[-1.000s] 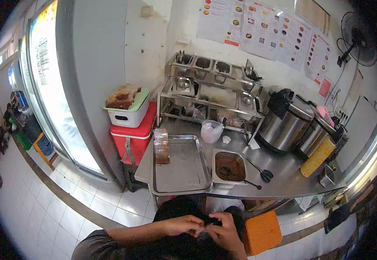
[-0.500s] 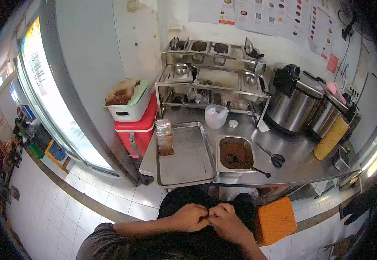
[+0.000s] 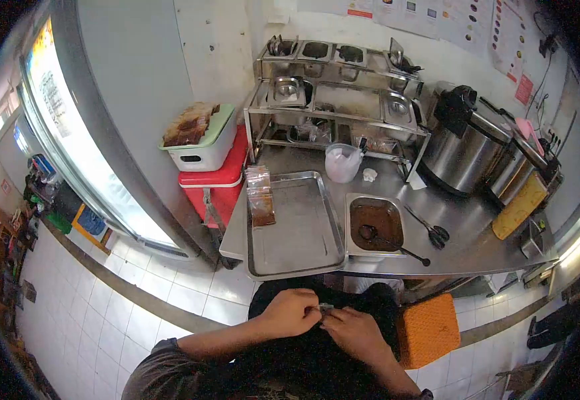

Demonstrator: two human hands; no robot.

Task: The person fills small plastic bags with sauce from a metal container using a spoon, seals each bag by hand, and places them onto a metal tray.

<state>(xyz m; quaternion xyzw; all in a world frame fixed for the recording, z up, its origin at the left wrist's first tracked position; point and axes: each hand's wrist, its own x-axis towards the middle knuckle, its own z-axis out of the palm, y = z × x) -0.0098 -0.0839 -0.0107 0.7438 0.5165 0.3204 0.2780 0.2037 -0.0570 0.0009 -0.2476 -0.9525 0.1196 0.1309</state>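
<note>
Both hands meet low in the view, over the dark clothing on my lap. My left hand [image 3: 291,312] is closed, its fingers pinched on one side of a small pale item [image 3: 325,307]. On the other side my right hand [image 3: 351,329] pinches the same item, which is too small to identify. Beyond the hands lies a metal tray [image 3: 303,250] with a row of clear packets of brown filling [image 3: 261,200] along its left side. Right of it, a metal pan [image 3: 375,223] holds brown sauce and a dark ladle [image 3: 413,255].
Scissors [image 3: 438,235], a plastic jug [image 3: 342,164] and large steel pots [image 3: 464,150] stand on the counter. A tiered rack [image 3: 343,101] is behind. A white tub [image 3: 203,158] sits on a red cooler [image 3: 220,175] at left; an orange stool [image 3: 430,330] is at right.
The view has shifted, so the counter appears slightly higher and further right. My hands have parted slightly, and a small pale item now shows between the fingertips.
</note>
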